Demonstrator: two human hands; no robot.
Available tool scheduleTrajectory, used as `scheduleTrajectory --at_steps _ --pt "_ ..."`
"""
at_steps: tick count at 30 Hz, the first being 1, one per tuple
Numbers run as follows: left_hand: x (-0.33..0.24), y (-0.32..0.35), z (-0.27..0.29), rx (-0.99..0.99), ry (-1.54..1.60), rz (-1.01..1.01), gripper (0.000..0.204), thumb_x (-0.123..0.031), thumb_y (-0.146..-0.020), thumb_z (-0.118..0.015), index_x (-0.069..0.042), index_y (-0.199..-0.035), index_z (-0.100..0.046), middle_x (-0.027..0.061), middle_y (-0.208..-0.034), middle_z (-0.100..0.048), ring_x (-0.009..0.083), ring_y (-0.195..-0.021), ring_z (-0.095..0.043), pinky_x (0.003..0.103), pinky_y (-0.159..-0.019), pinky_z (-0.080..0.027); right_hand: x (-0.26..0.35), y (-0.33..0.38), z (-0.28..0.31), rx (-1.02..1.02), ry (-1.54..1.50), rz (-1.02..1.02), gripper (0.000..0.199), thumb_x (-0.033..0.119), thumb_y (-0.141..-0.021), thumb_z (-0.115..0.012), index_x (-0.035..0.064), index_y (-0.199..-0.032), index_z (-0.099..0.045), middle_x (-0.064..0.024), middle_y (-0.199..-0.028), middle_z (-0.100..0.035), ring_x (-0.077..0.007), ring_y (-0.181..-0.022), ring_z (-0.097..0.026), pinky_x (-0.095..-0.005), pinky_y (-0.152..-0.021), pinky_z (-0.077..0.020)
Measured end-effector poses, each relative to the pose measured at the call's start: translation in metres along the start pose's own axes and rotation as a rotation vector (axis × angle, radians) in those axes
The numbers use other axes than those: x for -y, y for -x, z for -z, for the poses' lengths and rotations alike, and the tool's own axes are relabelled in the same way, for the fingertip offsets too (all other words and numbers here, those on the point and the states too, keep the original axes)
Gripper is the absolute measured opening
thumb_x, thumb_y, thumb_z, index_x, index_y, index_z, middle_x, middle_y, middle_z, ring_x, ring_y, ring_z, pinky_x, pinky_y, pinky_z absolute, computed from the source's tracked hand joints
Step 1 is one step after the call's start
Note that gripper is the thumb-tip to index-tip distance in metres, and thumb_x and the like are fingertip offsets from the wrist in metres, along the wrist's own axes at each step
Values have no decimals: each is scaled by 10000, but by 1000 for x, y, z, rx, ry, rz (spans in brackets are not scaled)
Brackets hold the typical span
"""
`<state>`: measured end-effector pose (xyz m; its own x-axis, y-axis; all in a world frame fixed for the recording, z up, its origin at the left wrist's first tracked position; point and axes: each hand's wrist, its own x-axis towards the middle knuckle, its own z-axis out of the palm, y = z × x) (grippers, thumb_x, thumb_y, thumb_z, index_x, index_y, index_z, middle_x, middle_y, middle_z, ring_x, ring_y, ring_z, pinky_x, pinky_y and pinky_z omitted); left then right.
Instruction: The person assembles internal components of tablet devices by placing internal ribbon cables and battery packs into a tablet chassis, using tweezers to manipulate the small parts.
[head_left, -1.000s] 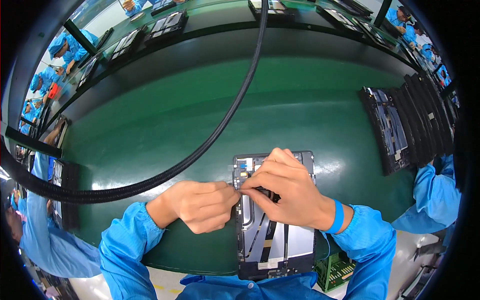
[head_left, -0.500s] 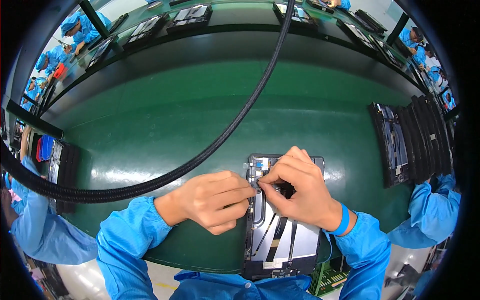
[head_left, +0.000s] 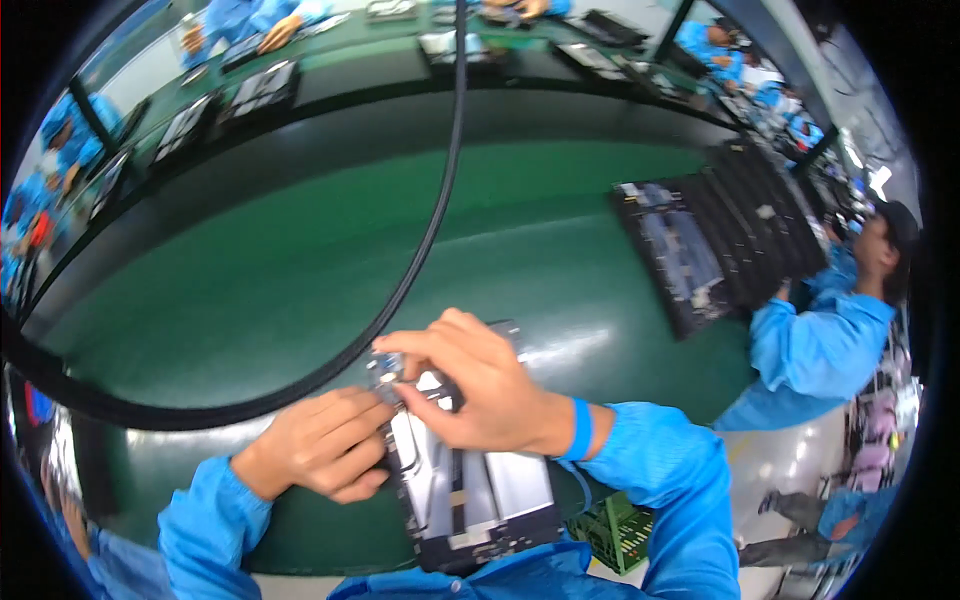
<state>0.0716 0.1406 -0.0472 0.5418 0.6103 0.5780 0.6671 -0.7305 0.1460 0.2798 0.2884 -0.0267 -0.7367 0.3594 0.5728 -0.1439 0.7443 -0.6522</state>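
An opened tablet (head_left: 525, 490) lies at the table's near edge, its silver inside and dark flat cables exposed. My right hand (head_left: 485, 385) reaches over its upper part. The thumb and index finger are spread apart around small components (head_left: 386, 368) at the top left corner, with nothing plainly held between them. My left hand (head_left: 325, 445) is beside the tablet's left edge, its fingers curled and pressed together at the fingertips. Whatever these may pinch is too small or hidden. A blue wrist strap (head_left: 581, 430) circles my right wrist, a thin cord running down from it.
A thick black braided cable (head_left: 405, 280) hangs in an arc over the green table (head_left: 300, 260). A row of opened tablets (head_left: 670, 245) leans at the right, near a co-worker in blue (head_left: 825, 340). More devices (head_left: 265, 88) lie on the raised shelf. Below is a green crate (head_left: 612, 535).
The view has swung right, so the tablet and hands appear farther left. My right thumb and index finger have moved from a pinch to spread apart. The left hand stays by the tablet's edge.
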Motion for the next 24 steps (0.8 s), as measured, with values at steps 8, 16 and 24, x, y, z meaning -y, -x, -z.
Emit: scheduleTrajectory --at_steps 8,16,24 --pt "-88 -33 -20 79 450 58 487 -382 -948 -774 -128 -1361 -716 194 -1524 -648 357 -1224 -725 518 -1012 -599 -53 -13 91 -157 702 202 451 71 -851 -774 70 -1301 -747 -86 -1059 -696 -331 -965 -644 -464 -907 -516" --pt "-92 -44 -34 264 189 64 586 -206 -845 -752 -130 -1426 -725 189 -1585 -621 358 -1418 -634 570 -1197 -502 -77 59 202 -20 1020 -720 1229 669 -749 -953 105 -1714 -442 -304 -1706 -380 -512 -1604 -323 -599 -1320 -284" --pt "61 -22 -20 -65 -147 444 475 -9 -801 -698 -132 -1243 -822 208 -1467 -677 435 -1341 -635 628 -1266 -406 -78 86 248 -32 963 -870 1269 673 -705 -981 79 -1704 -472 -303 -1746 -355 -506 -1612 -357 -580 -1314 -308"
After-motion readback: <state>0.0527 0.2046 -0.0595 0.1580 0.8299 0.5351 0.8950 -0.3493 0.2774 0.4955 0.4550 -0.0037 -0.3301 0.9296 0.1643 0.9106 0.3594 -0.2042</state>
